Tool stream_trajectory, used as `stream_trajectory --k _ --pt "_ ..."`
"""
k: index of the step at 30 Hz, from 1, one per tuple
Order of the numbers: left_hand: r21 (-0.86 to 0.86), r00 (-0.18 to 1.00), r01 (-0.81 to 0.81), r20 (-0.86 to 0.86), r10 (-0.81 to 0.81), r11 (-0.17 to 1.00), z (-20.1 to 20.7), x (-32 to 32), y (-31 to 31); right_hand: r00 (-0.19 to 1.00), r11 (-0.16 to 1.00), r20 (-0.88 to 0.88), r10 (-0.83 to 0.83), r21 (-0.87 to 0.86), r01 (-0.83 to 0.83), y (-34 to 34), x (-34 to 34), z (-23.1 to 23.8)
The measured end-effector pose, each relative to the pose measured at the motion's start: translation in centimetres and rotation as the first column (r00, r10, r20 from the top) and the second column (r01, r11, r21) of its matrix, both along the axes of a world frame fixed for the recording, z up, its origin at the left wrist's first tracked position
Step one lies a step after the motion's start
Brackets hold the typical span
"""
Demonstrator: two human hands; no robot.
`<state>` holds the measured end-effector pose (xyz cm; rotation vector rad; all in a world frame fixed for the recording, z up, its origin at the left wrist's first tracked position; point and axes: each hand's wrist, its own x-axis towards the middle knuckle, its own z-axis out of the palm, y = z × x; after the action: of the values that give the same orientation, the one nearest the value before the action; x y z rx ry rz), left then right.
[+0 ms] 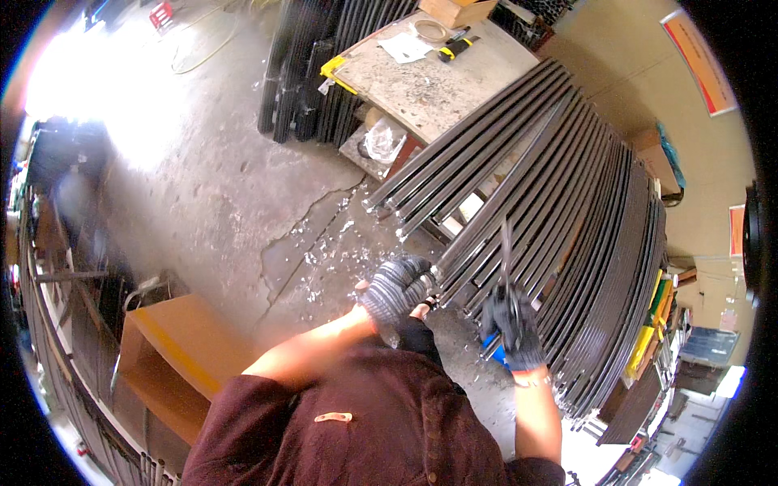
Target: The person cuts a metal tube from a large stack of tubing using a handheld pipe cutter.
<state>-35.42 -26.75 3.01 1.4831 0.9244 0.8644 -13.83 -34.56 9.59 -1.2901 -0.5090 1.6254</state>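
My left hand (397, 290), in a grey striped glove with bare fingertips, is closed at the near end of a long dark tube (494, 202). That tube lies at a slant on top of a row of similar dark tubes (583, 235). To its right, my right hand (515, 326), in a dark grey glove, is wrapped round a tool with a long thin metal blade (507, 247). A blue handle (493, 350) shows below the fist. The tool's exact kind is not clear. Its blade points away from me, over the tubes.
Beyond the tubes stands a worktable (397, 81) with a black-and-yellow tool (459, 49), paper and a tape roll on it. More dark tubes (300, 73) stand left of it. An open cardboard box (186, 348) is at my left. White scraps (324, 251) litter the floor.
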Motion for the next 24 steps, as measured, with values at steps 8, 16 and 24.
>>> stream_trajectory --k 8,16,24 --pt "0.511 0.895 0.203 -0.444 0.054 0.835 4.7 0.1 -0.5 0.666 0.909 0.620 -0.413 0.319 0.267 8.0 -4.4 -3.6" --pt "0.738 0.963 0.268 -0.187 -0.194 0.619 4.3 -1.2 2.1 0.788 0.917 0.470 -0.398 0.186 0.353 8.0 -5.7 -1.6" --pt "-0.608 0.863 0.323 0.504 0.038 0.725 2.3 1.8 -3.5 0.882 0.857 -0.118 -0.457 0.207 0.472 8.2 -5.9 -3.4"
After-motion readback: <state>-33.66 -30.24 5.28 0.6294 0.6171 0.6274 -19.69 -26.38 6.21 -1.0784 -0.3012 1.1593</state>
